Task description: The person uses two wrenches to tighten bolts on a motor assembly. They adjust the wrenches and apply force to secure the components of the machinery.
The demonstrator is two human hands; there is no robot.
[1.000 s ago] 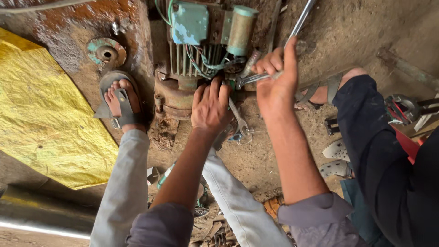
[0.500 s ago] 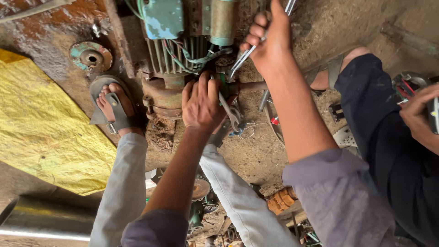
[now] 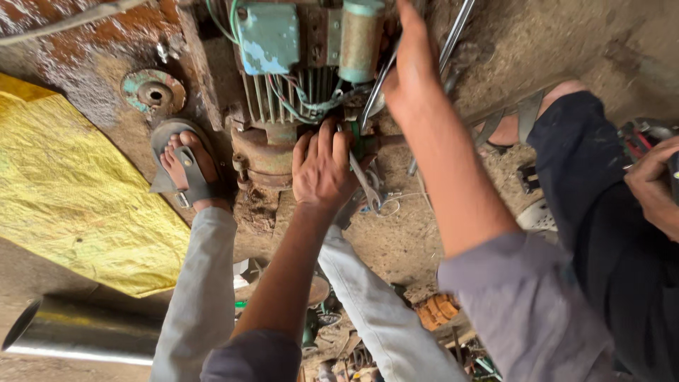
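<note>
Left hand [image 3: 324, 168] on motor [image 3: 283, 106] — right hand [image 3: 410, 67] grips wrench [image 3: 375, 88].

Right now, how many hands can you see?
3: the left hand rests on the motor, the right hand grips a wrench, and another person's hand is at the right edge.

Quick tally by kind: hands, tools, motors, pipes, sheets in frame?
Hands: 3: left hand, right hand, another person's hand
Wrenches: 2: one by the right hand, one at the left
Motor: 1
Steel pipe: 1
Yellow sheet: 1
Total: 8
</note>
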